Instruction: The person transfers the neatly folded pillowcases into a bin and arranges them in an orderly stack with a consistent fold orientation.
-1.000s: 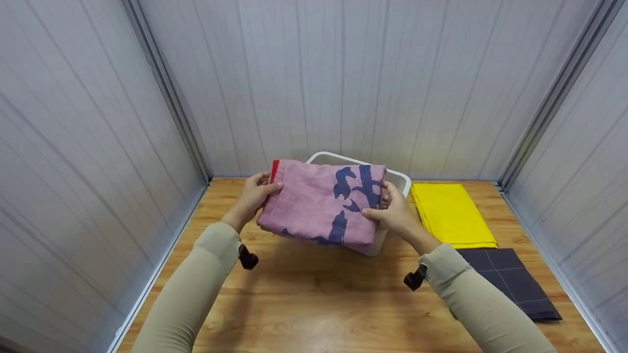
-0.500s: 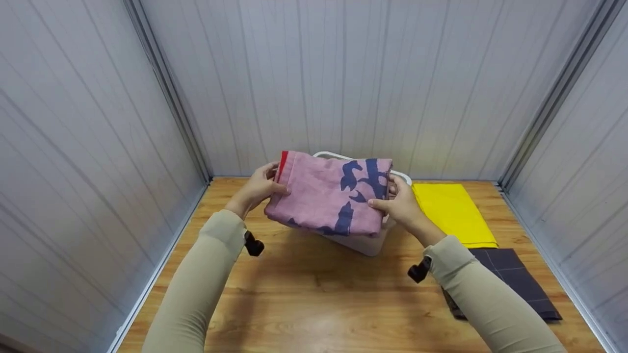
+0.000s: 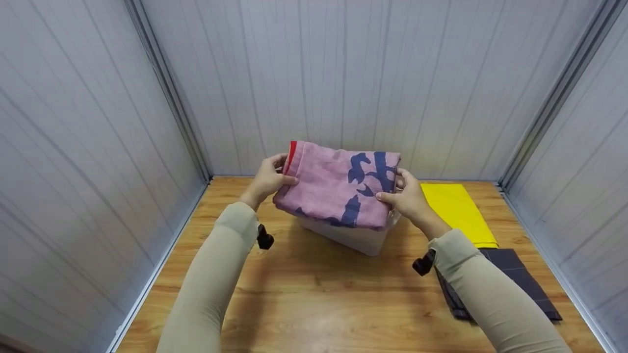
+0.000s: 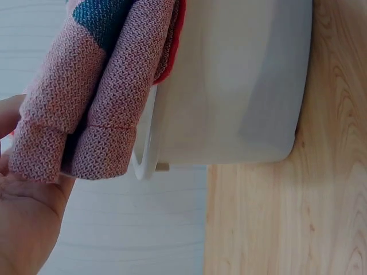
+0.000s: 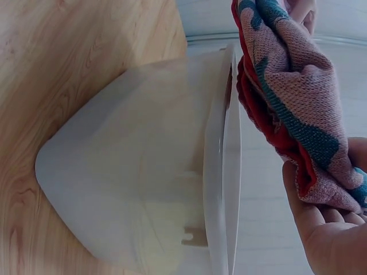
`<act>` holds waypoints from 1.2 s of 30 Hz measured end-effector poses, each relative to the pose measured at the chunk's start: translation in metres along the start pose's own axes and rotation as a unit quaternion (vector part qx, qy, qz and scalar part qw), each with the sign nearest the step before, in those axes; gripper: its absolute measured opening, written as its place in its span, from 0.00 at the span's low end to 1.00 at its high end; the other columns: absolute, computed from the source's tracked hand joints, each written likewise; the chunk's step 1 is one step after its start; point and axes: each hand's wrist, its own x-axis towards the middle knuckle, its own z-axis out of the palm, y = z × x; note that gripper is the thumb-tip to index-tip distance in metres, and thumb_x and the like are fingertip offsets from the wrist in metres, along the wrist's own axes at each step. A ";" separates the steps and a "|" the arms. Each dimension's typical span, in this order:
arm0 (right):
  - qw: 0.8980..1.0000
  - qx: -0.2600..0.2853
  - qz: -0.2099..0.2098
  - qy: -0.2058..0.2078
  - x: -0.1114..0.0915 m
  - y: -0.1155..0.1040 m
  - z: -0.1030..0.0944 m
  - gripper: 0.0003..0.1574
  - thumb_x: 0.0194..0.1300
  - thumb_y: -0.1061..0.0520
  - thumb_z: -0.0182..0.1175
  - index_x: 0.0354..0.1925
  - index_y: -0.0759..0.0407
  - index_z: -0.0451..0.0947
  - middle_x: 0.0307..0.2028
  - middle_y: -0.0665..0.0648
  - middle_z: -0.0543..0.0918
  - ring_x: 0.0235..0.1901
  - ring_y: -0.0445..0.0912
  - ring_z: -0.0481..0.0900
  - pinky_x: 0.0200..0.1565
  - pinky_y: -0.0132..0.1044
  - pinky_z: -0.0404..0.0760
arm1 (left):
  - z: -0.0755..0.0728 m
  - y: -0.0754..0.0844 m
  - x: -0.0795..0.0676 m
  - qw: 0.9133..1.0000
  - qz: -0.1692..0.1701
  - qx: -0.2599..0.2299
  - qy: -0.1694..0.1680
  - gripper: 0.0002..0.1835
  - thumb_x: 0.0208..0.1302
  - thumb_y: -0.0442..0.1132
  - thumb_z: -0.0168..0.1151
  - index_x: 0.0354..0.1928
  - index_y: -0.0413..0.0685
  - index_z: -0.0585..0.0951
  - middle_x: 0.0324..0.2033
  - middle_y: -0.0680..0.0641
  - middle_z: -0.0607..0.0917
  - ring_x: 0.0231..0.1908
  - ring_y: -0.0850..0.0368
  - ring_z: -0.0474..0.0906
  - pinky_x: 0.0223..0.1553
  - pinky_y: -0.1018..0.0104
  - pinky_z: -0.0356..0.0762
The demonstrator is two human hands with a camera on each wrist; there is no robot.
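A folded pink cloth [image 3: 328,181] with dark blue animal shapes and a red edge is held up between both hands. My left hand [image 3: 270,179] pinches its left side, thumb on top and fingers beneath. The right hand [image 3: 412,196] grips the opposite side the same way. Under the cloth stands a white plastic bin [image 3: 351,238]; in the right wrist view the cloth is above the rim of the bin [image 5: 137,160], apart from it. The cloth hides the bin's opening in the head view. Knit layers of the cloth [image 4: 109,103] show folded over in the left wrist view.
On the wooden floor [image 3: 314,299] to the right lies a folded yellow cloth [image 3: 458,211]. In front of it is a dark folded cloth [image 3: 515,279] with thin pale lines, partly behind the right sleeve. Pale panel walls [image 3: 324,73] stand at the back and sides.
Both hands have carried the pink cloth up, away from me and slightly right, over the white bin. More of the bin's front wall now shows below the cloth, and its rim is covered.
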 end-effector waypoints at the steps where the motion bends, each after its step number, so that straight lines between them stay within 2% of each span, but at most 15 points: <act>1: 1.000 -0.001 -0.002 0.003 0.001 0.000 -0.001 0.53 0.69 0.66 0.72 0.82 0.67 0.56 0.74 0.73 0.75 0.72 0.66 0.76 0.74 0.58 0.75 | 0.002 0.000 0.002 1.000 0.005 0.002 0.004 0.43 0.56 0.21 0.74 0.76 0.35 0.73 0.68 0.32 0.81 0.67 0.38 0.79 0.72 0.47 0.76; 9: 0.999 0.010 -0.007 0.031 0.006 0.000 -0.004 0.51 0.72 0.68 0.67 0.84 0.63 0.53 0.76 0.72 0.72 0.74 0.65 0.74 0.74 0.58 0.74 | 0.013 0.006 0.012 0.999 0.026 -0.001 0.020 0.44 0.58 0.18 0.70 0.78 0.37 0.71 0.69 0.32 0.79 0.68 0.36 0.78 0.72 0.46 0.76; 16: 0.997 0.021 -0.033 0.066 0.006 0.002 -0.004 0.48 0.74 0.68 0.65 0.83 0.59 0.55 0.74 0.71 0.75 0.71 0.65 0.76 0.72 0.60 0.78 | 0.029 0.010 0.021 0.996 0.058 -0.010 0.061 0.41 0.59 0.14 0.66 0.76 0.37 0.73 0.66 0.33 0.81 0.66 0.40 0.78 0.71 0.46 0.77; 22: 0.990 0.042 -0.068 0.119 0.007 0.009 0.001 0.48 0.69 0.74 0.66 0.80 0.65 0.59 0.69 0.74 0.79 0.67 0.66 0.79 0.73 0.60 0.76 | 0.044 0.013 0.027 0.989 0.101 -0.016 0.106 0.39 0.56 0.13 0.61 0.73 0.37 0.75 0.62 0.34 0.83 0.62 0.42 0.80 0.67 0.49 0.79; 26: 0.986 0.040 -0.077 0.140 0.005 0.015 0.004 0.48 0.67 0.76 0.66 0.79 0.67 0.59 0.68 0.77 0.79 0.67 0.67 0.79 0.72 0.61 0.76 | 0.052 0.014 0.031 0.983 0.128 0.005 0.130 0.37 0.57 0.14 0.62 0.72 0.37 0.77 0.61 0.34 0.85 0.61 0.42 0.82 0.66 0.51 0.80; 30: 0.986 0.037 -0.068 0.146 0.003 0.022 0.005 0.47 0.67 0.75 0.65 0.79 0.67 0.59 0.69 0.78 0.78 0.68 0.69 0.79 0.72 0.63 0.76 | 0.057 0.012 0.033 0.982 0.132 0.033 0.128 0.37 0.59 0.15 0.61 0.73 0.37 0.76 0.63 0.35 0.84 0.63 0.42 0.82 0.69 0.52 0.78; 36: 0.991 0.019 -0.047 0.127 0.003 0.029 0.004 0.47 0.69 0.74 0.64 0.79 0.70 0.56 0.72 0.80 0.73 0.71 0.71 0.75 0.75 0.62 0.73 | 0.058 0.007 0.035 0.987 0.115 0.055 0.103 0.39 0.59 0.15 0.60 0.75 0.37 0.74 0.67 0.34 0.83 0.68 0.42 0.79 0.74 0.51 0.74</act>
